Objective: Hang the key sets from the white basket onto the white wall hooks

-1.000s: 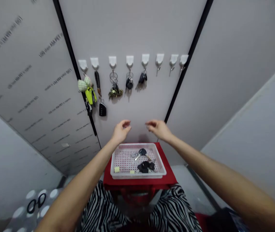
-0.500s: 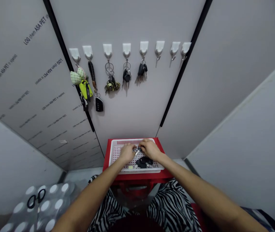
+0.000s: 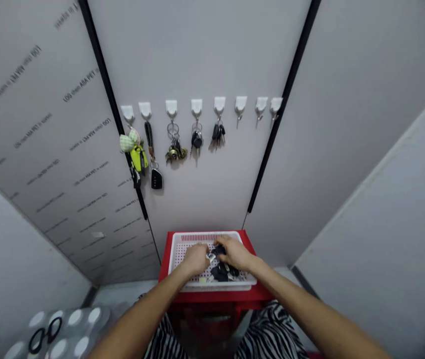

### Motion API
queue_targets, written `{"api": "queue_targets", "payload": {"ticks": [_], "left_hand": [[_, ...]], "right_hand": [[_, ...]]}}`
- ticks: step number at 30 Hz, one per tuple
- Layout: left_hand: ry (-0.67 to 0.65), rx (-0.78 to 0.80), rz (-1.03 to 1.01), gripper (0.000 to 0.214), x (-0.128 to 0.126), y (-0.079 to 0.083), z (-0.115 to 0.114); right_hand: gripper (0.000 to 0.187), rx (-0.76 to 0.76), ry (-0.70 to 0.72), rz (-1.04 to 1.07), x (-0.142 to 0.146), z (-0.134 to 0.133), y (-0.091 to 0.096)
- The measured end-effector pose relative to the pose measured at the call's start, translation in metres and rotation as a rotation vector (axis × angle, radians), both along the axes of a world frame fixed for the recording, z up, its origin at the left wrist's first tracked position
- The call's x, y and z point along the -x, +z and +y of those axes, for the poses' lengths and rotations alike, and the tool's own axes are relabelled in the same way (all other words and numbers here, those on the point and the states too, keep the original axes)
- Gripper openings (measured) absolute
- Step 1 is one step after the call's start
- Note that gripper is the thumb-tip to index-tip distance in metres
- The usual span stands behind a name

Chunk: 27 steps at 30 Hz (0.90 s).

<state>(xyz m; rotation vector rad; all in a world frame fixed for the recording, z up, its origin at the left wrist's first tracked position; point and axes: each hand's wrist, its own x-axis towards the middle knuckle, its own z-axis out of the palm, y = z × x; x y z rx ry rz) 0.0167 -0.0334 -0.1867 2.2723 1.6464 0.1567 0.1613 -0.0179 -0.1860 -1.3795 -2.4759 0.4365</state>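
Both left hand point(image 3: 196, 259) and right hand point(image 3: 235, 253) have dropped within reach of black-headed keys point(image 3: 219, 272) in the six-o'clock basket point(image 3: 219, 287); grip indiscernible.

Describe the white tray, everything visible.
The white tray is shallow and rectangular with rounded corners, apparently plastic. Its floor is perforated, red showing through the holes, and its far wall has a row of slots. It sits upright on a red surface. Dark-headed keys and a small pale-yellow piece lie inside. The left hand and right hand reach in; whether either touches the tray is unclear.
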Motion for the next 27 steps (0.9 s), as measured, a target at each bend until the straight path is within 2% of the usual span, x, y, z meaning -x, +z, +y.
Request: {"api": "queue_targets", "payload": {"ticks": [3,5,7,12,15,18,23,27], "left_hand": [[0.025,0.037,0.011,0.022,0.003,0.006,-0.001],[0.029,0.047,-0.019,0.021,0.005,0.017,0.003],[0.003,0.003,-0.063,0.02,0.007,0.037,0.009],[-0.095,-0.129,-0.163,0.02,-0.001,0.107,0.022],[-0.07,-0.203,-0.291,0.022,-0.009,0.142,0.03],[-0.066,-0.252,-0.454,0.019,-0.017,0.166,0.043],[-0.004,-0.406,-0.779,0.023,-0.03,0.194,0.067],[-0.03,-0.449,-0.783,0.031,-0.039,0.212,0.075]], "right_hand": [[0.029,0.012,0.029,-0.005,-0.001,-0.001,0.001],[0.026,0.023,0.015,0.046,-0.001,-0.002,0.006],[0.026,0.025,-0.022,0.186,0.0,-0.002,0.014],[0.021,0.095,-0.014,0.598,0.006,0.003,0.048],[0.026,0.093,-0.051,0.774,0.009,0.008,0.076],[0.022,0.021,-0.1,0.866,0.009,0.014,0.11],[0.023,-0.201,-0.205,0.931,0.002,0.041,0.176],[0.027,-0.315,-0.346,0.965,-0.004,0.069,0.222]]}}
